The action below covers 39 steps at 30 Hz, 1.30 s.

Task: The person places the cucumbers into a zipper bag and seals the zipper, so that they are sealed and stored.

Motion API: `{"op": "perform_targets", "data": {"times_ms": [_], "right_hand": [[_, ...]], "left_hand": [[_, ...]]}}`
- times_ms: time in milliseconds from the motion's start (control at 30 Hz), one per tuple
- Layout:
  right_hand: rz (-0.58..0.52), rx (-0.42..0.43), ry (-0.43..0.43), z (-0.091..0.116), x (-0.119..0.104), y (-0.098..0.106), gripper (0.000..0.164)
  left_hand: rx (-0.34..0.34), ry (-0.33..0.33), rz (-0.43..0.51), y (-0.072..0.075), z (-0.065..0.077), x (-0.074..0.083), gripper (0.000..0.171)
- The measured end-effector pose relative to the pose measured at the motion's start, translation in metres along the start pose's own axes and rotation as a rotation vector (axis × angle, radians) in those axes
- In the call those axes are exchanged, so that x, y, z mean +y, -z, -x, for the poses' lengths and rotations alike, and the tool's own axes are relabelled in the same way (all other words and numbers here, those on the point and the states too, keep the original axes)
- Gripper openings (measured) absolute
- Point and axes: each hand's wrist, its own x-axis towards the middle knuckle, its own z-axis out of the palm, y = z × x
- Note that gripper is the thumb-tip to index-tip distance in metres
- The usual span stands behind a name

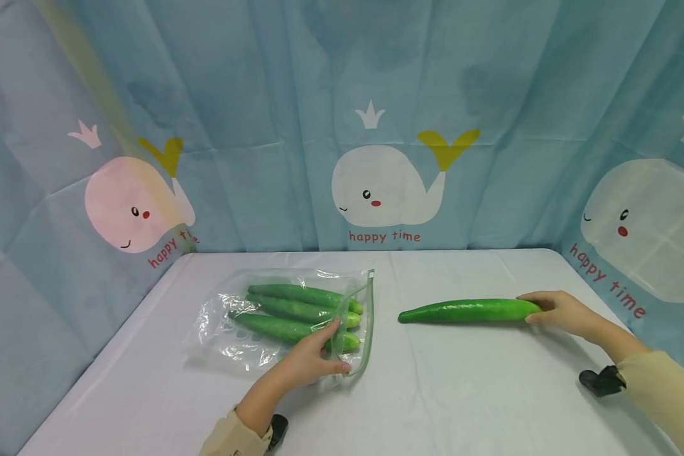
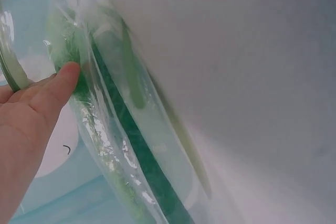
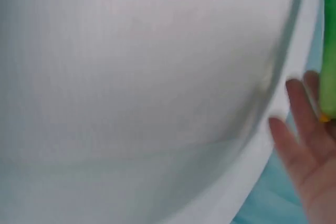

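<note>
A clear plastic zip bag (image 1: 222,345) with a green-edged mouth lies on the left of the white table. Inside it are three green cucumbers (image 1: 279,326), side by side. At the bag's mouth, my left hand (image 1: 310,362) grips the film, with the thumb at the near rim and a finger across the film. On the right, my right hand (image 1: 564,311) holds another cucumber (image 1: 462,311) by its right end between thumb and fingers. In the right wrist view the other fingers (image 3: 302,119) are spread beside its pale tip. The thumb is hidden there.
A blue curtain (image 1: 285,95) with printed whales hangs behind and at both sides of the white-covered table (image 1: 433,392). A black device (image 1: 601,381) sits at the right cuff, another (image 1: 277,430) at the left cuff.
</note>
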Motion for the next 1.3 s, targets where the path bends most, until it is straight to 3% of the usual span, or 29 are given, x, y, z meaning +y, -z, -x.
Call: {"op": "perform_targets", "data": {"times_ms": [233, 400, 500, 733, 1000, 1300], "right_hand": [[-0.411, -0.069, -0.057, 0.011, -0.002, 0.002, 0.058], [-0.825, -0.224, -0.084, 0.017, 0.000, 0.006, 0.024], [-0.999, -0.330, -0.085, 0.020, 0.000, 0.008, 0.025], [-1.069, -0.414, -0.125, 0.028, -0.015, 0.005, 0.026], [-1.069, -0.498, -0.056, 0.029, -0.032, -0.005, 0.030], [-1.046, -0.563, -0.052, 0.026, -0.048, -0.020, 0.031]], "left_hand": [[0.021, 0.007, -0.023, 0.001, -0.001, 0.002, 0.093], [0.021, 0.010, -0.038, 0.001, -0.001, 0.004, 0.093], [0.022, 0.016, -0.045, 0.001, 0.000, 0.006, 0.093], [0.025, 0.014, -0.049, 0.001, 0.000, 0.010, 0.092], [0.032, 0.016, -0.063, 0.001, 0.000, 0.012, 0.093], [0.029, 0.011, -0.061, 0.000, 0.000, 0.011, 0.093]]}}
